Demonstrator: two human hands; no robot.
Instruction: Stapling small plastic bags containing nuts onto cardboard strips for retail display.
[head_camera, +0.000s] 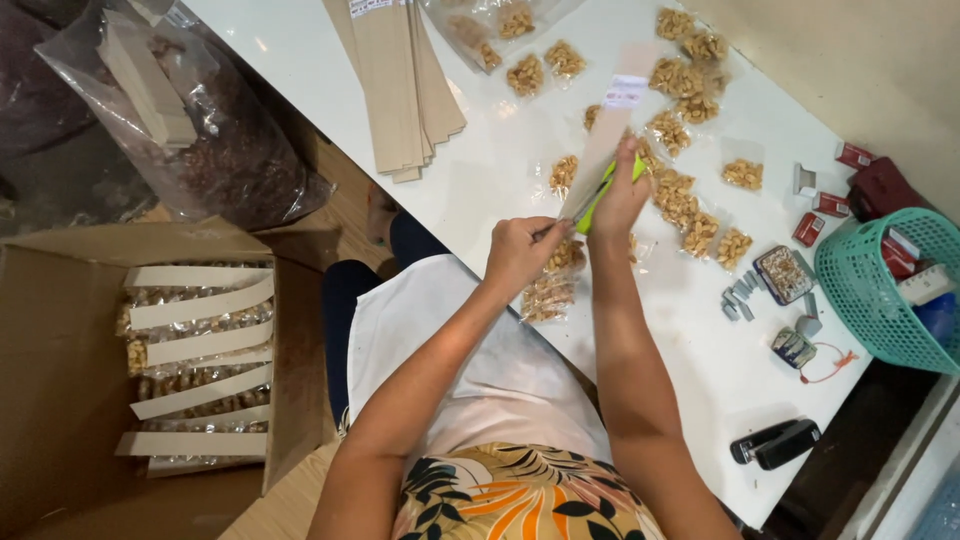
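Observation:
My right hand (620, 195) grips a green stapler (601, 197) pressed against a long tan cardboard strip (615, 120) that lies on the white table (700, 370). My left hand (520, 250) pinches the near end of that strip together with a small clear bag of nuts (565, 257). Another bag of nuts (547, 297) lies just below my left hand. Several more small nut bags (678, 195) are spread over the table beyond my right hand.
A stack of tan cardboard strips (400, 80) lies at the far left of the table. A teal basket (880, 290), red staple boxes (810, 228), a black stapler (775, 442) and loose staples (738, 297) sit on the right. A cardboard box (60, 330) of finished strips stands on the floor.

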